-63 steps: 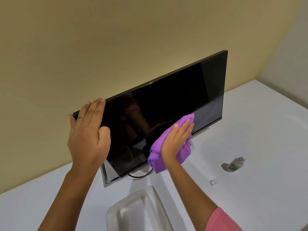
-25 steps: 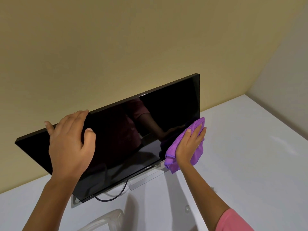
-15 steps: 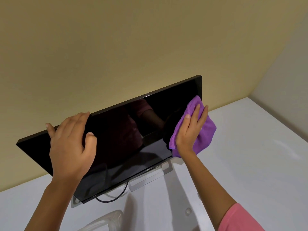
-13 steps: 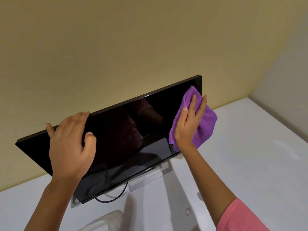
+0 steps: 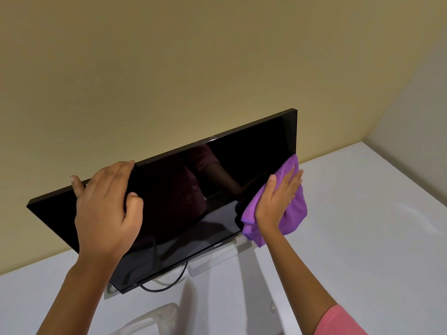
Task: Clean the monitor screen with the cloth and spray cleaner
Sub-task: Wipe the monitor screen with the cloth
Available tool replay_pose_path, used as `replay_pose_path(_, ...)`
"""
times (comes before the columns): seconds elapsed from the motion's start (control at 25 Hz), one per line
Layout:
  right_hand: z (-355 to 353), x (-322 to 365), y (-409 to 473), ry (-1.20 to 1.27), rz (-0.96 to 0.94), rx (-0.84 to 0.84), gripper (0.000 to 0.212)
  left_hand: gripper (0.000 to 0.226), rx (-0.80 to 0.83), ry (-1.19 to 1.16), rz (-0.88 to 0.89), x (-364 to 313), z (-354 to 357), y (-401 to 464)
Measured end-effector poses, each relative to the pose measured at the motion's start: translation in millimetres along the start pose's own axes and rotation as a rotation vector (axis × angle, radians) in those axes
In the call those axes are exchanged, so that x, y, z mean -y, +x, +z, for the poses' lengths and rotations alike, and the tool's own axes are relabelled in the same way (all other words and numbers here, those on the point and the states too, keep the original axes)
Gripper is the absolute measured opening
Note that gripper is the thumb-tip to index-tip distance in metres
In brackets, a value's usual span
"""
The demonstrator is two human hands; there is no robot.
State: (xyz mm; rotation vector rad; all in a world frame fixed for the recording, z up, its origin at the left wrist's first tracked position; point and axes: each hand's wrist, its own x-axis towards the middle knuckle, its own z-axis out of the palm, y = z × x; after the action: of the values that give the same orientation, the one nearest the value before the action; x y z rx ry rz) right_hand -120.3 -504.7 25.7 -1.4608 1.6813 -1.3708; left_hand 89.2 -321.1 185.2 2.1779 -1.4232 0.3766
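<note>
A black monitor (image 5: 183, 189) with a dark, reflective screen stands on a white desk (image 5: 362, 238), turned at an angle. My left hand (image 5: 106, 213) grips its top edge near the left end, fingers over the rim, thumb on the screen. My right hand (image 5: 278, 199) presses a purple cloth (image 5: 294, 213) flat against the screen's lower right corner; part of the cloth hangs past the monitor's right edge. The spray cleaner is out of view.
A black cable (image 5: 167, 285) loops below the monitor beside its silver stand base (image 5: 212, 262). The top of a translucent chair back (image 5: 154, 320) shows at the bottom edge. A beige wall (image 5: 169, 68) rises close behind the monitor.
My right hand slid the cloth from the lower right corner up the screen's right edge, then back down to that corner. My left hand kept its hold. Earlier the view shifted, putting the bottle out of frame.
</note>
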Motion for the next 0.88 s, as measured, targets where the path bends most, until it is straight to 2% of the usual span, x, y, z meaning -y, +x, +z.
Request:
replay_pose_path(0.2,-1.0,-32.5,-29.4,0.064,0.195,0.023,0.081,0.056,0.017,0.001,-0.002,-1.0,-2.4,-0.2)
replay_pose_path(0.36,1.7,-24.0,-21.4,-0.071,0.169,0.039,0.072,0.057,0.032,-0.002,-0.015,-1.0,-4.3,2.3)
replay_pose_path(0.44,3.0,-13.5,-10.2,-0.129,0.074,0.053,0.063,0.059,0.049,0.019,-0.007,-0.7,-5.0,3.1)
replay_pose_path(0.6,6.6,24.2,6.8,-0.079,-0.117,0.061,0.052,0.062,0.062,0.03,0.008,-0.7,-4.8,1.2)
replay_pose_path(0.88,29.8,78.3,-39.2,-0.196,-0.624,0.155,0.053,0.063,0.048,0.022,0.014,1.2,-2.8,1.3)
